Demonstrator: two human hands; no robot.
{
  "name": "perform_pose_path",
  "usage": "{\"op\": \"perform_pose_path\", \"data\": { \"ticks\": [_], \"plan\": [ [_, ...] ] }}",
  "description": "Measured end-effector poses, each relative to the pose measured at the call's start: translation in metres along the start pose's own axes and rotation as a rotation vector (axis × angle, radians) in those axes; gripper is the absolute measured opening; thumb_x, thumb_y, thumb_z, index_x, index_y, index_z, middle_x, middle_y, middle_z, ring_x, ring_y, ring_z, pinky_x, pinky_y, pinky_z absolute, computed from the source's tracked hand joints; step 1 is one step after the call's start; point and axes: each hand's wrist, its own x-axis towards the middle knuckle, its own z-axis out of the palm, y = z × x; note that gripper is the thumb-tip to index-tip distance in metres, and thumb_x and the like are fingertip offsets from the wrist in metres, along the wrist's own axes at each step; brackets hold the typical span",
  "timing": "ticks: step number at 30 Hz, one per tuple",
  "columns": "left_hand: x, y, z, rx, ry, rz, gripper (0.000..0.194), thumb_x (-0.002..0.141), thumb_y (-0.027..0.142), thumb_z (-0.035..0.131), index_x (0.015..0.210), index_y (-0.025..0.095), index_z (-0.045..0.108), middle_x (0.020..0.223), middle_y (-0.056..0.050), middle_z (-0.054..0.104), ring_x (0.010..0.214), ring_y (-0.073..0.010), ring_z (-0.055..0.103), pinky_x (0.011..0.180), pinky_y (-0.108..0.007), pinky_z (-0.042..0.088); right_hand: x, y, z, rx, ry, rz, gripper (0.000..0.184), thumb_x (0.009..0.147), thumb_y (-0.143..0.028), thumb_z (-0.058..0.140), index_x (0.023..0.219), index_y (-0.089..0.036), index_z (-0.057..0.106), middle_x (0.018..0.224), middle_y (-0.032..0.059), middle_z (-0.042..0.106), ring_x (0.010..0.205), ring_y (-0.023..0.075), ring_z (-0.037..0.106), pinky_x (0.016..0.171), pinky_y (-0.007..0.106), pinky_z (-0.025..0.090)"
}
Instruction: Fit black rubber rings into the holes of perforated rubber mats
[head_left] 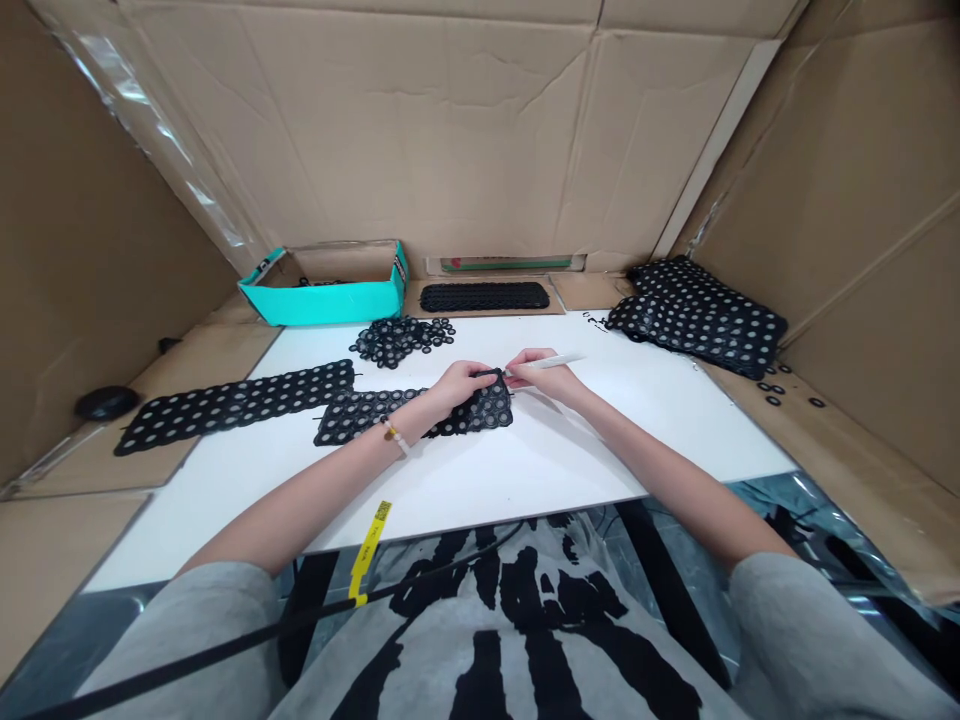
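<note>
A strip of black crocheted rings point(367, 412) lies on the white board, its right end lifted between my hands. My left hand point(454, 386) is closed on the upper edge of that end, thumb and fingers pinching it. My right hand point(544, 375) grips a slim white pen-like tool point(561, 360) that points out to the right. Its fingertips meet the strip's edge close to my left fingers. The tool's working tip is hidden. My left forearm covers the middle of the strip.
Left lies another ringed strip point(247, 408). Loose black rings point(397, 340) are heaped behind my hands, near a turquoise-sided box point(326, 303). A folded black strip point(484, 296) rests at the back. Stacked ringed pieces point(701, 315) are at right. Cardboard walls point(375, 120) enclose the board point(600, 450).
</note>
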Motion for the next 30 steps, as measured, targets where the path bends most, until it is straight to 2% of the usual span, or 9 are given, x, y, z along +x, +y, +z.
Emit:
{"op": "perform_pose_path", "data": {
  "ticks": [3,6,10,12,15,18,25,30],
  "plan": [
    [0.000,0.002,-0.001,0.003,-0.063,-0.011,0.040,0.066,0.051,0.070,0.085,0.016,0.073,0.084,-0.004,0.073,0.079,-0.0215,0.061,0.074,-0.032,0.043,-0.002,0.006,0.007,-0.093,0.045,-0.023,0.005,0.074,-0.020,0.062,0.071,-0.016,0.063,0.069,0.0037,0.071,0.069,0.0156,0.069,0.066,0.025,0.056],
    [-0.002,0.006,-0.003,0.048,-0.110,0.011,0.040,0.068,0.051,0.068,0.086,0.016,0.072,0.089,-0.005,0.073,0.085,-0.0226,0.061,0.080,-0.033,0.043,-0.003,0.011,0.011,-0.246,0.059,-0.108,0.009,0.075,-0.023,0.060,0.072,-0.016,0.065,0.068,0.0032,0.069,0.065,0.0146,0.066,0.062,0.024,0.053],
    [-0.005,0.013,-0.005,0.174,-0.080,0.089,0.039,0.070,0.049,0.069,0.093,0.017,0.070,0.094,-0.004,0.071,0.090,-0.0231,0.061,0.083,-0.033,0.044,-0.003,0.008,0.010,-0.294,0.112,-0.203,0.012,0.077,-0.027,0.060,0.074,-0.017,0.067,0.070,0.0027,0.070,0.068,0.0149,0.066,0.064,0.024,0.053],
    [-0.006,0.015,-0.005,0.230,-0.048,0.130,0.039,0.066,0.045,0.073,0.093,0.017,0.068,0.092,-0.003,0.070,0.087,-0.0226,0.061,0.081,-0.032,0.044,-0.002,0.003,0.007,-0.212,0.098,-0.179,0.011,0.077,-0.027,0.063,0.075,-0.017,0.067,0.072,0.0030,0.070,0.071,0.0154,0.067,0.067,0.025,0.055],
    [-0.007,0.015,-0.005,0.227,0.003,0.127,0.035,0.063,0.040,0.076,0.086,0.016,0.066,0.086,-0.003,0.069,0.082,-0.0220,0.061,0.079,-0.033,0.045,-0.001,-0.006,0.001,-0.034,0.024,-0.029,0.009,0.075,-0.024,0.068,0.072,-0.015,0.065,0.071,0.0042,0.071,0.072,0.0166,0.070,0.070,0.027,0.058],
    [-0.007,0.013,-0.005,0.192,0.047,0.106,0.036,0.062,0.038,0.077,0.088,0.016,0.066,0.091,-0.004,0.069,0.086,-0.0224,0.061,0.083,-0.034,0.045,0.000,-0.009,-0.006,0.011,-0.052,0.073,0.010,0.072,-0.020,0.073,0.069,-0.014,0.065,0.075,0.0061,0.073,0.073,0.0170,0.071,0.069,0.026,0.059],
    [-0.006,0.008,-0.004,0.104,0.085,0.099,0.045,0.060,0.036,0.079,0.099,0.016,0.066,0.102,-0.005,0.070,0.097,-0.0244,0.062,0.091,-0.036,0.044,0.001,-0.003,-0.007,0.023,-0.106,0.049,0.010,0.070,-0.019,0.076,0.067,-0.013,0.068,0.072,0.0051,0.071,0.071,0.0157,0.070,0.070,0.026,0.060],
    [-0.006,0.009,-0.004,0.041,0.080,0.081,0.045,0.060,0.033,0.080,0.100,0.016,0.068,0.101,-0.006,0.070,0.095,-0.0235,0.062,0.091,-0.037,0.044,0.001,-0.002,-0.005,0.082,-0.099,0.030,0.011,0.069,-0.020,0.075,0.065,-0.014,0.067,0.071,0.0040,0.071,0.068,0.0150,0.069,0.073,0.029,0.060]
  ]
}}
